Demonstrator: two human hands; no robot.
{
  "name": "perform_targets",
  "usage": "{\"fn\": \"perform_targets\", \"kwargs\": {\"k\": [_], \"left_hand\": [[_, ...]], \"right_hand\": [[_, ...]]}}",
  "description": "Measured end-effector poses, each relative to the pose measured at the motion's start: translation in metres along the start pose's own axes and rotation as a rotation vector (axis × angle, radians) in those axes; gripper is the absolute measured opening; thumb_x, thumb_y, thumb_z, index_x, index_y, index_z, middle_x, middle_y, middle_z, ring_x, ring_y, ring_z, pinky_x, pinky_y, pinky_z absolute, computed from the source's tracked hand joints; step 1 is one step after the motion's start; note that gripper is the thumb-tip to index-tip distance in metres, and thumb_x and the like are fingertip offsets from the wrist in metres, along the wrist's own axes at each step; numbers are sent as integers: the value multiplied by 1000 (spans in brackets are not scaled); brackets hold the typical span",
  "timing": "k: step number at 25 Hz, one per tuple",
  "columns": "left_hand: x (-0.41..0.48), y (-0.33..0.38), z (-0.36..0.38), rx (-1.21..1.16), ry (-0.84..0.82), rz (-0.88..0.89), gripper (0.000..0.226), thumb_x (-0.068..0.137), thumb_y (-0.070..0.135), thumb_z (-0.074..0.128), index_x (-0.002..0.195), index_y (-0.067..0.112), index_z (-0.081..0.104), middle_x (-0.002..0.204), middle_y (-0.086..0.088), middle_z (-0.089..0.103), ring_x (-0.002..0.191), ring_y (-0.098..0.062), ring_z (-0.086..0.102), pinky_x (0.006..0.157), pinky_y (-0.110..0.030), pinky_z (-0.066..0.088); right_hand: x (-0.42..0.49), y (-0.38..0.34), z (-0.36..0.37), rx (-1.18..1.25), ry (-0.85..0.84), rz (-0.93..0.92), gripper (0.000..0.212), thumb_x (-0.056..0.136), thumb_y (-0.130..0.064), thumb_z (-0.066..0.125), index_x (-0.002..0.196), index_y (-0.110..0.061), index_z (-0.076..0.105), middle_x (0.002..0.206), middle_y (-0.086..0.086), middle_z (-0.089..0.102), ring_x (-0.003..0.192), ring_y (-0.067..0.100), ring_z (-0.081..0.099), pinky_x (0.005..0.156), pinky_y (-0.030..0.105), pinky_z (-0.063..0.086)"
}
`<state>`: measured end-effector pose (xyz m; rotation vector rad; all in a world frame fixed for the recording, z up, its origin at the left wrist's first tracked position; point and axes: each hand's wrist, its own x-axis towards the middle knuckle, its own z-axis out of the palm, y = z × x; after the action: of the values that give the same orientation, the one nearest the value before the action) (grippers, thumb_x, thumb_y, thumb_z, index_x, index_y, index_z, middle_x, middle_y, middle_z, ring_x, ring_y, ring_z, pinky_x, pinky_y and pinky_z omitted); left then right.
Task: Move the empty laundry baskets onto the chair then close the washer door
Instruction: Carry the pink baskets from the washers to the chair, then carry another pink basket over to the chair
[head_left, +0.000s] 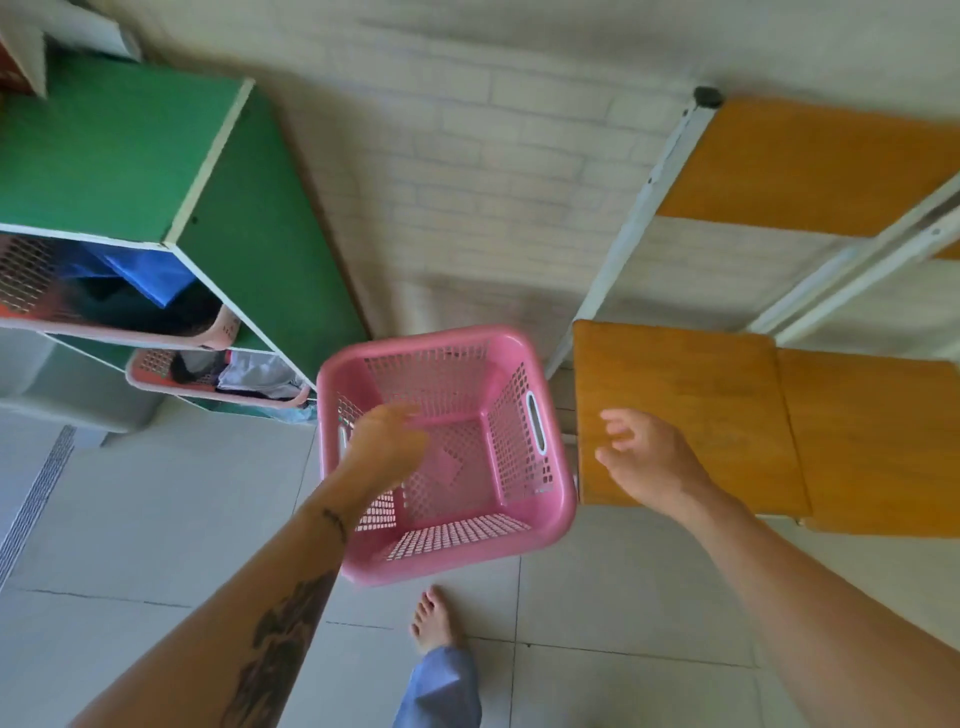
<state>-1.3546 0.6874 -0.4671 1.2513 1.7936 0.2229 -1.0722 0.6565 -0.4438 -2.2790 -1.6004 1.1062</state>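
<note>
An empty pink laundry basket (467, 447) with perforated walls stands on the tiled floor in the middle of the view. My left hand (387, 441) hovers over its left rim, fingers loosely curled, holding nothing. My right hand (647, 457) is open with fingers spread, just right of the basket and in front of the orange wooden chair seat (680, 405). The chair's orange backrest (810, 161) sits on a white metal frame against the wall. No washer is in view.
A green shelf unit (156, 156) stands at the left, holding two pink baskets (156, 371) with clothes. A second orange seat (872, 441) adjoins the first. My bare foot (434, 618) is just below the basket. A white brick wall is behind.
</note>
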Motion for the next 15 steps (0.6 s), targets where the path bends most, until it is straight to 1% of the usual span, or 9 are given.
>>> {"fn": "perform_targets", "kwargs": {"k": [2, 3, 4, 6, 8, 10, 12, 13, 15], "left_hand": [[-38, 38, 15, -3, -25, 69, 49, 86, 7, 54, 135, 16, 54, 123, 0, 63, 70, -2, 56, 37, -5, 37], [-60, 59, 28, 6, -35, 116, 50, 87, 8, 54, 136, 16, 53, 129, -2, 60, 77, -4, 58, 38, -5, 38], [-81, 77, 43, 13, -54, 155, 49, 87, 8, 54, 136, 16, 53, 132, -2, 59, 79, -5, 58, 39, -5, 38], [-124, 112, 81, 48, -96, 244, 47, 89, 8, 52, 135, 17, 53, 134, -4, 59, 78, -6, 59, 42, -4, 39], [-173, 151, 128, 86, -119, 330, 47, 89, 9, 50, 135, 18, 54, 134, -5, 59, 89, -11, 59, 54, -7, 43], [-221, 188, 180, 81, -124, 415, 46, 88, 14, 50, 133, 19, 56, 133, -2, 59, 99, -13, 58, 65, -16, 46], [-271, 223, 235, 91, -159, 514, 43, 87, 18, 51, 129, 21, 59, 129, -1, 61, 104, -14, 60, 76, -25, 48], [-298, 242, 268, 115, -205, 566, 43, 86, 20, 51, 128, 23, 59, 129, 1, 61, 104, -14, 60, 78, -25, 48], [-343, 276, 324, 154, -295, 639, 42, 86, 23, 50, 127, 27, 59, 127, 3, 60, 102, -13, 61, 76, -24, 48]], "right_hand": [[-37, 23, -33, -7, 46, 0, 48, 86, -20, 62, 134, -19, 55, 128, 0, 62, 107, 14, 62, 90, 31, 51], [-58, 39, -52, 1, 75, -6, 48, 86, -21, 62, 134, -20, 55, 127, 0, 63, 106, 13, 62, 90, 31, 51], [-76, 56, -68, 11, 100, -16, 47, 86, -21, 62, 133, -20, 56, 127, 0, 63, 106, 13, 62, 89, 31, 51], [-117, 96, -99, 41, 160, -19, 48, 86, -22, 63, 133, -19, 55, 127, 0, 63, 107, 14, 62, 90, 31, 50], [-167, 149, -131, 73, 231, -14, 50, 86, -24, 62, 135, -20, 54, 129, 0, 62, 111, 15, 61, 93, 34, 49], [-218, 206, -160, 93, 288, 8, 51, 86, -28, 60, 136, -22, 53, 132, -1, 59, 117, 16, 57, 97, 40, 48], [-271, 265, -189, 99, 354, 31, 52, 86, -30, 57, 137, -21, 51, 136, 1, 57, 122, 19, 54, 101, 42, 46], [-301, 298, -205, 107, 398, 61, 53, 86, -31, 56, 138, -21, 50, 138, 1, 55, 123, 19, 53, 101, 42, 46], [-351, 355, -233, 119, 475, 132, 53, 86, -32, 55, 138, -23, 49, 139, -2, 54, 123, 18, 53, 102, 40, 45]]}}
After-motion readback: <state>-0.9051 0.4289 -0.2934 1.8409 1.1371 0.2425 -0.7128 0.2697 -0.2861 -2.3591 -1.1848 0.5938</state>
